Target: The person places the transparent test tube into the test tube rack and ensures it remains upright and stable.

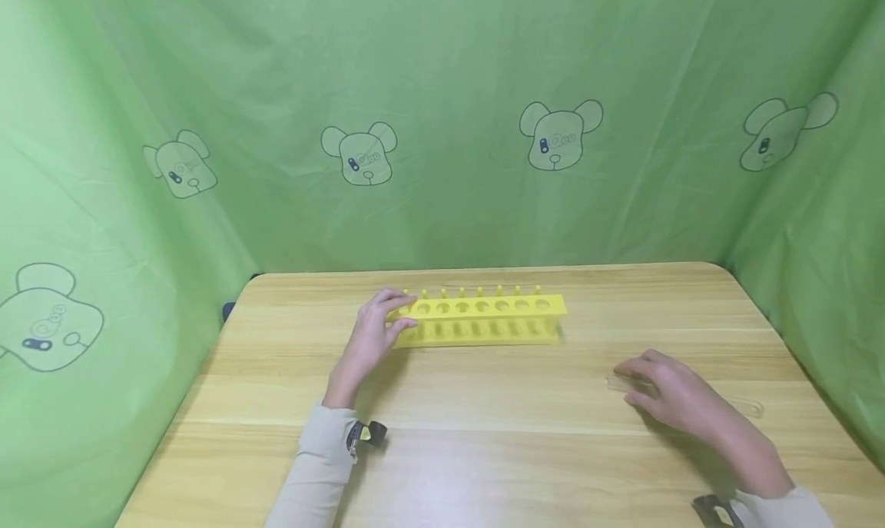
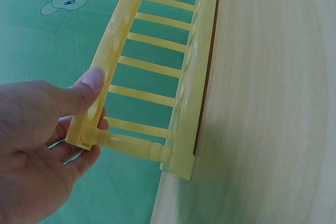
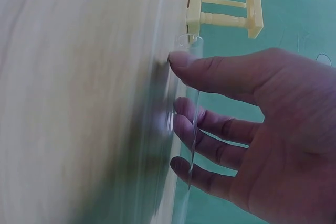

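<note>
left hand [image 1: 376, 324] gripping yellow rack [image 1: 484, 318], wooden table [image 1: 484, 451]

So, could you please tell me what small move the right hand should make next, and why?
Probably close the right hand around the glass tube and lift it. The tube lies flat on the table under its fingers, and the left hand holds the yellow rack.

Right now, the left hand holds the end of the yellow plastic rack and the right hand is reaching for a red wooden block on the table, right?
Not quite. The left hand does hold the yellow plastic rack by its end, but the right hand is on a clear glass test tube lying on the wooden table, as the right wrist view shows.
</note>
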Demonstrator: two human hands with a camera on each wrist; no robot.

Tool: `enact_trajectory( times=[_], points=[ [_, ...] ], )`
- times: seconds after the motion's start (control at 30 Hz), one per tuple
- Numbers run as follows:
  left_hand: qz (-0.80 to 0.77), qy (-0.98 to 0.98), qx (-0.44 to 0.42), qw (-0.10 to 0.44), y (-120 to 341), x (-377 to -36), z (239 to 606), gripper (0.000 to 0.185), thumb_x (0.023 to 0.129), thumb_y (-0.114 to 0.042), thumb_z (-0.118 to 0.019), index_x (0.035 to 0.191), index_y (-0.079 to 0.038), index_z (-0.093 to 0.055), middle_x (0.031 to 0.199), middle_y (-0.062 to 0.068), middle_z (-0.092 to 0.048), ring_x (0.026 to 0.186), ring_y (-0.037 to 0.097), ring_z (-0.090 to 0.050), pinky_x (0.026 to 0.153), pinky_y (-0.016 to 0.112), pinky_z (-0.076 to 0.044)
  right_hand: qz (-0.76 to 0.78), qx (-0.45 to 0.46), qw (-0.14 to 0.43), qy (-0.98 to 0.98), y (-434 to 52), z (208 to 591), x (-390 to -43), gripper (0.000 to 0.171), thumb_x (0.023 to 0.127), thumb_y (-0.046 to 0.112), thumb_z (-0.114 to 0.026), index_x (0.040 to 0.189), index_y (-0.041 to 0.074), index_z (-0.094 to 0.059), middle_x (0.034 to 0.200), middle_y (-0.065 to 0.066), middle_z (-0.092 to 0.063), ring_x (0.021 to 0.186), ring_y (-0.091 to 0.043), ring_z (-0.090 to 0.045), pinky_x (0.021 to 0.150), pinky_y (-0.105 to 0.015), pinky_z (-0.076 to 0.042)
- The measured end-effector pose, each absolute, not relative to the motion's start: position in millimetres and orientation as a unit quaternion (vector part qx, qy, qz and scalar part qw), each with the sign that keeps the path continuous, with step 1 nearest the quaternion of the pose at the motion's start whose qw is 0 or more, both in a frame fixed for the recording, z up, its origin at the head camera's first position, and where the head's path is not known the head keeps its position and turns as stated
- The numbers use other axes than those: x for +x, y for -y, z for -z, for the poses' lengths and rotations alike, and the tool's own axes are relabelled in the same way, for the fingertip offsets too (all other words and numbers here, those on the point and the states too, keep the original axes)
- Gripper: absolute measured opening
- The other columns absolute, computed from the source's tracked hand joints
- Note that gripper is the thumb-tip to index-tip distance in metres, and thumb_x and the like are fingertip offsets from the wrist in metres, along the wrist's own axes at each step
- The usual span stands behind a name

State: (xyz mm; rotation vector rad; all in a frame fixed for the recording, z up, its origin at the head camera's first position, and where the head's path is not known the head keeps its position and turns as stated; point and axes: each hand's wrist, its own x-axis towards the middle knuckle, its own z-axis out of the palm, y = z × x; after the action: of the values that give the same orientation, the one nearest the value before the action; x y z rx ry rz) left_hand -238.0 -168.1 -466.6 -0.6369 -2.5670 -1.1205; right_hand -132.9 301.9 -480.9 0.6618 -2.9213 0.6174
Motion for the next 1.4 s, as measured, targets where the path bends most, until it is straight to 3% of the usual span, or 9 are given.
enact_trajectory(
  times=[0.57, 1.4],
  points=[
    [0.386, 0.884, -0.224, 0.139, 168.1, -239.6, 467.7, 0.044, 0.084, -0.010, -0.082, 0.124, 0.003, -0.070, 0.125, 0.017, -0.067, 0.118, 0.033, -0.063, 0.108, 0.041, -0.051, -0.183, 0.232, 0.065, 0.953, -303.5, 484.9, -134.0, 0.037, 0.076, -0.006, -0.082, 0.111, 0.005, -0.074, 0.097, 0.000, -0.068, 0.085, -0.021, -0.067, 0.074, -0.042, -0.063],
    [0.388, 0.884, -0.221, 0.139, 167.7, -239.8, 468.7, 0.043, 0.083, -0.007, -0.082, 0.124, 0.002, -0.070, 0.124, 0.017, -0.067, 0.118, 0.033, -0.063, 0.108, 0.040, -0.051, -0.178, 0.231, 0.054, 0.955, -301.5, 482.1, -136.8, 0.033, 0.078, -0.005, -0.081, 0.107, 0.008, -0.073, 0.093, 0.005, -0.066, 0.085, -0.018, -0.066, 0.074, -0.040, -0.063]
  ],
)
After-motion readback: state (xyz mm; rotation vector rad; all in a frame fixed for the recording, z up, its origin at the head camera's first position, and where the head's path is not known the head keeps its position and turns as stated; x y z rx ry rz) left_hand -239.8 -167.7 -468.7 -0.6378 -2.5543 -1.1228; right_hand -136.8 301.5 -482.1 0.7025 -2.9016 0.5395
